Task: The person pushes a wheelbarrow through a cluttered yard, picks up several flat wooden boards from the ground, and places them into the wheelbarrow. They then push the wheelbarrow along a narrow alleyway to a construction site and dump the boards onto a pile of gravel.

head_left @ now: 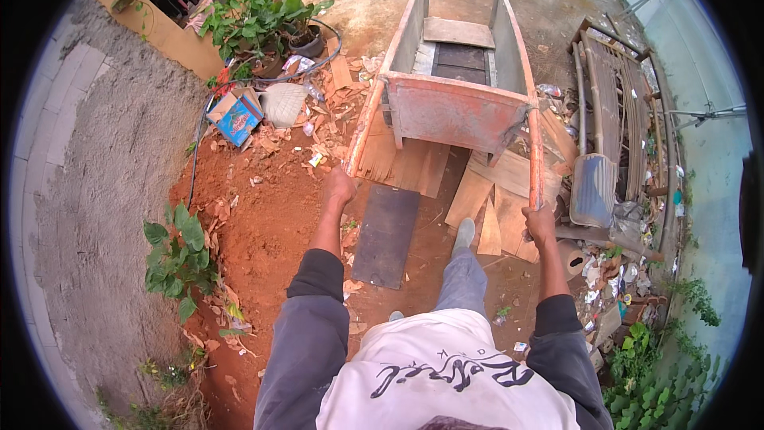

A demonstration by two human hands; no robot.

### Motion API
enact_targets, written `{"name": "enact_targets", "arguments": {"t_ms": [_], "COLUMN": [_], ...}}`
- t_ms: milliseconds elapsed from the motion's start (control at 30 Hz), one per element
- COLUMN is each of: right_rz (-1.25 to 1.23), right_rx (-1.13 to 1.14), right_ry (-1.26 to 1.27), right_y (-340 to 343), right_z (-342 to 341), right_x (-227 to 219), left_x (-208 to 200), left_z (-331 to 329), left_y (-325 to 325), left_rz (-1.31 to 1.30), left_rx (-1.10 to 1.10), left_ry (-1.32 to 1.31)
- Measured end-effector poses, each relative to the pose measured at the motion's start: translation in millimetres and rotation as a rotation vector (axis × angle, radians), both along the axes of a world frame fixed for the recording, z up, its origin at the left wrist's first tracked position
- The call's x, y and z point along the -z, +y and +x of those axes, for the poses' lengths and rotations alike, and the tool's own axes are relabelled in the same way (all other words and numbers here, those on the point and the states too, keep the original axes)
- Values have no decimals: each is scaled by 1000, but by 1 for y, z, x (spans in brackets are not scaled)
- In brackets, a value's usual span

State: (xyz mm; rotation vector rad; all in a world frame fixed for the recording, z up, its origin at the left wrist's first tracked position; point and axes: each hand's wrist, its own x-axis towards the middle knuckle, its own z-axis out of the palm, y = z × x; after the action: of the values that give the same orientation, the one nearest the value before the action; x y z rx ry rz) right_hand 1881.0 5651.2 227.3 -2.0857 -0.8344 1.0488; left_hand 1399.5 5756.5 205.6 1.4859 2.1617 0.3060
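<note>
A wooden handcart (458,115) with a worn reddish end panel and grey sides stands in front of me, its long handles pointing back toward my body. Inside its tray lie a loose board (458,32) and a dark panel. My left hand (339,187) is wrapped round the end of the left orange handle (364,131). Round the right handle (535,161) my right hand (540,223) is closed in the same way. Both arms reach forward, and one booted foot (465,232) is ahead of the other.
Plywood sheets (406,163) and a dark board (386,235) lie on the dirt underfoot. Red soil (263,215), a blue box (239,119) and potted plants (255,28) are on the left. A bamboo bench frame (609,95) and litter line the wall (720,191) at right.
</note>
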Motion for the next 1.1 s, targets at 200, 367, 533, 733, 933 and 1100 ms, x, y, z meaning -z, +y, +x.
{"name": "enact_targets", "arguments": {"t_ms": [200,367,533,733,933,1100], "right_rz": [-24,-96,-62,-28,-99,-104], "right_rx": [-49,-103,-194,-168,-198,-231], "right_ry": [-121,-116,-379,-599,-594,-682], "right_y": [146,296,439,590,730,845], "right_z": [74,99,130,181,203,182], "right_x": [78,50,16,16,-15,-72], "left_x": [-1,-1,-11,-32,-54,-69], "left_z": [71,86,110,161,188,188], "left_y": [117,232,368,521,659,781], "left_rz": [35,84,161,115,79,217], "left_rx": [-72,-57,14,43,46,107], "left_ry": [51,28,-20,-34,-102,-91]}}
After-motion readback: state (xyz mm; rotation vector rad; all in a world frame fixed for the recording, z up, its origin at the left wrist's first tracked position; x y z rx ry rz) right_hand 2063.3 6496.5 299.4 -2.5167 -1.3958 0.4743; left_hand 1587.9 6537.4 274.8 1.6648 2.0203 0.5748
